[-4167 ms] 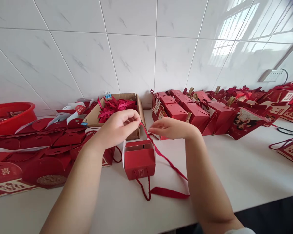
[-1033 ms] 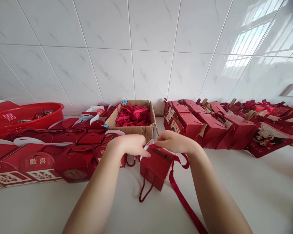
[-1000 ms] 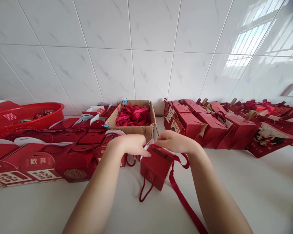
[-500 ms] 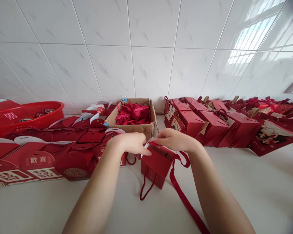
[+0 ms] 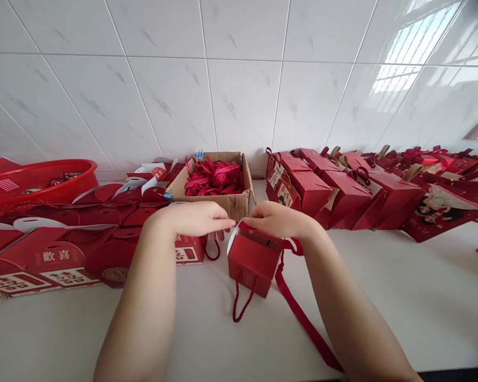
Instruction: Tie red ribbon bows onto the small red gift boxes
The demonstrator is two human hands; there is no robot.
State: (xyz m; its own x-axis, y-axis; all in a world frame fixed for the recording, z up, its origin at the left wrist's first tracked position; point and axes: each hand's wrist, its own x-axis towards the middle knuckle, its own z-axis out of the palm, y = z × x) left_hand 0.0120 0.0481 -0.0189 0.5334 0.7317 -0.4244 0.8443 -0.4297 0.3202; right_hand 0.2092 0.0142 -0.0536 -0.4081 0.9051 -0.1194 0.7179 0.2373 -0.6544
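A small red gift box (image 5: 253,264) with a red cord handle stands on the white counter (image 5: 402,297) in front of me. A long red ribbon (image 5: 302,318) runs from the box top down toward the front edge. My right hand (image 5: 281,218) rests on the box top, fingers closed in a pinch on the ribbon there. My left hand (image 5: 193,217) hovers just left of the box top, fingers curled and pressed together; what they pinch is hidden.
A cardboard box of red ribbons (image 5: 215,183) stands behind my hands against the tiled wall. Flat red box blanks (image 5: 63,249) and a red basin (image 5: 35,180) fill the left. A row of assembled red boxes (image 5: 342,191) lines the right.
About four seconds ago both hands were raised above the box pulling the ribbon. They have since come down to the box top. In the last half second my left hand drew slightly left.
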